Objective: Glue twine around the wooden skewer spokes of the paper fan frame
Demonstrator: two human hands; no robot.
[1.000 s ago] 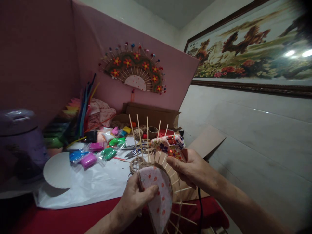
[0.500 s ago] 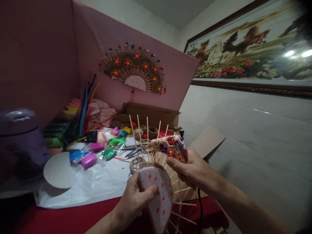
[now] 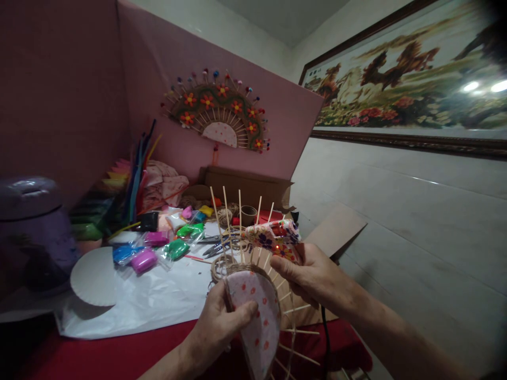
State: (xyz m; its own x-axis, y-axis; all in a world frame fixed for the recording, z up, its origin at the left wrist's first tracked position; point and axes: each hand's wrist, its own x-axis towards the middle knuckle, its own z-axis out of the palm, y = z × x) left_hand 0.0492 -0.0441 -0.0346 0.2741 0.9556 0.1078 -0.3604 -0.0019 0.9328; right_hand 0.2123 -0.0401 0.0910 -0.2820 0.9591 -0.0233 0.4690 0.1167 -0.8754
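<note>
Fan frame (image 3: 259,316) was held over the desk's (image 3: 130,348) front edge

Toward the front right corner, the left hand (image 3: 219,316) pinched its dotted half-round base, sticks (image 3: 240,221) fanning outward. The right hand (image 3: 311,272) grasped a cloth-wrapped tool (image 3: 273,235), its tip close to the sticks. Fixing twine (image 3: 250,268) to them, perhaps with glue, seemed the step in hand; the next move likely called for a steady base and careful tip placement.

Orange-spotted half-round panel (image 3: 257,322) is leaning tilted, twine (image 3: 253,268) hugging its curve, thin sticks (image 3: 240,216) fanning out, flower-print wrapped tool (image 3: 271,235) hovering near its top, red light (image 3: 278,247) glowing
</note>
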